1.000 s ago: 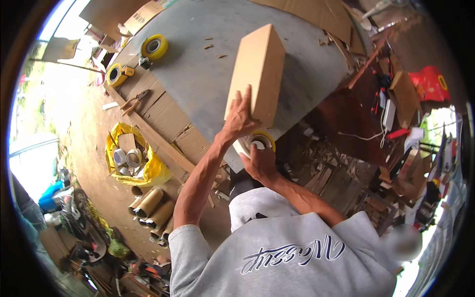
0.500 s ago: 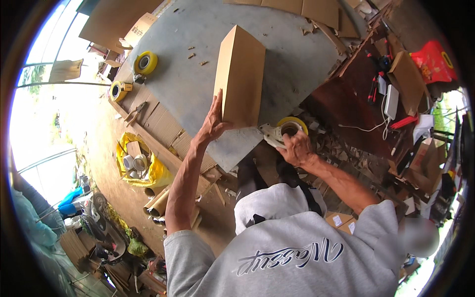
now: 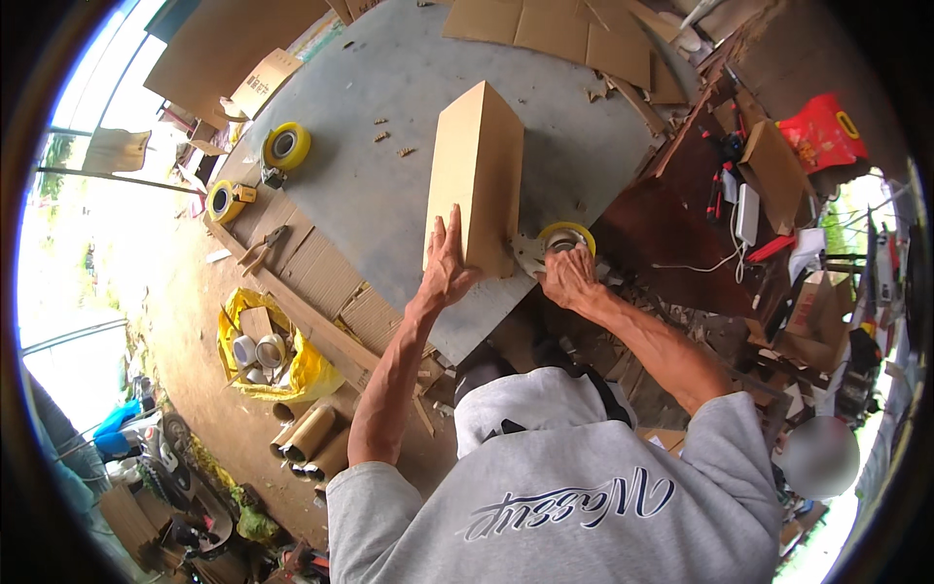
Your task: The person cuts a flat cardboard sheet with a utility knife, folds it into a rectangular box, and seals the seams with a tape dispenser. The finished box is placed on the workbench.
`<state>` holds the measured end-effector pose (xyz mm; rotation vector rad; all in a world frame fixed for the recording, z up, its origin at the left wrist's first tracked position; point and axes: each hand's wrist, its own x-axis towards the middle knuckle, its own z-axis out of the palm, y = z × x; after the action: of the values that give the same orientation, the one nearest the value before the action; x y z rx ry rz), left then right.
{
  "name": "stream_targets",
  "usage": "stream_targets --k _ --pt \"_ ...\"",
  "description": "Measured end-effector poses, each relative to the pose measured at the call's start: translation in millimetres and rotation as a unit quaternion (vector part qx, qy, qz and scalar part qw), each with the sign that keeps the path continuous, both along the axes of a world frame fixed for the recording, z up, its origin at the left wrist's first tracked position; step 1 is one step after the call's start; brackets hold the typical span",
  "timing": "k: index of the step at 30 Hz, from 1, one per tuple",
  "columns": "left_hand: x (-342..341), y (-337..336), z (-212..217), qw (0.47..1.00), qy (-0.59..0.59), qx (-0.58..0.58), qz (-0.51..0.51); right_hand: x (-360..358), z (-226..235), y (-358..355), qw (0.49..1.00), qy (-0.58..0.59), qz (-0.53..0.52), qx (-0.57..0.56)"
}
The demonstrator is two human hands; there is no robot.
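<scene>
Head view: the tall plain brown cardboard box (image 3: 474,175) lies on the grey desk (image 3: 370,185), its long axis running away from the person. The left hand (image 3: 446,268) lies flat, fingers spread, on its near left face. Just right of the box's near end, the right hand (image 3: 567,277) closes its grip on a yellow tape dispenser roll (image 3: 564,237).

You have a tall plain cardboard box (image 3: 479,175) standing upright against your left hand (image 3: 447,265); a yellow tape roll (image 3: 565,239) sits under your right hand (image 3: 569,277).
</scene>
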<state>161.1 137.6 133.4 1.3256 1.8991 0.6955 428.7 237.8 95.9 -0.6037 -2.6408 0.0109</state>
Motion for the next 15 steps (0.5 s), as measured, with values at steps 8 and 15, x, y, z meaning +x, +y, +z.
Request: stream_targets --k 8,15 --pt "20.8 -3.4 -1.5 0.996 0.017 -0.003 0.083 -35.3 42.9 -38.9 0.959 -0.145 -0.187 -0.153" --pt "18.9 -3.1 -2.0 0.998 0.002 -0.027 0.055 -29.3 1.7 25.3 0.915 -0.158 -0.354 -0.112"
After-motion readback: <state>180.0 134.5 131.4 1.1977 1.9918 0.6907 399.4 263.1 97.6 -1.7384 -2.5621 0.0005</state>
